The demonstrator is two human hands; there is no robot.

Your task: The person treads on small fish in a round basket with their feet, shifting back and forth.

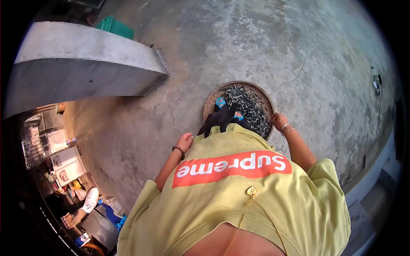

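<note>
A round, shallow woven tray (268, 97) lies on the floor by my feet. Spread over it are many slim, dark and silvery pieces (250, 104) that look like small fish. My blue sandals (220, 102) overlap the tray's near side in the head view; whether they stand in it I cannot tell. My right hand (279, 121), with silver bangles, appears beside the tray's right rim, fingers curled together. Contact with the rim is unclear, and anything between the fingertips is too small to make out. At my left side, my left hand (185, 141), with a beaded bracelet, is loosely closed with nothing visible in it.
A thick concrete ledge (94, 64) juts in from the left, with a green bin (115, 27) behind it. Lower left are a white two-burner stove (67, 166) and household clutter. A small metal object (376, 81) sits at the far right on the concrete floor (183, 55).
</note>
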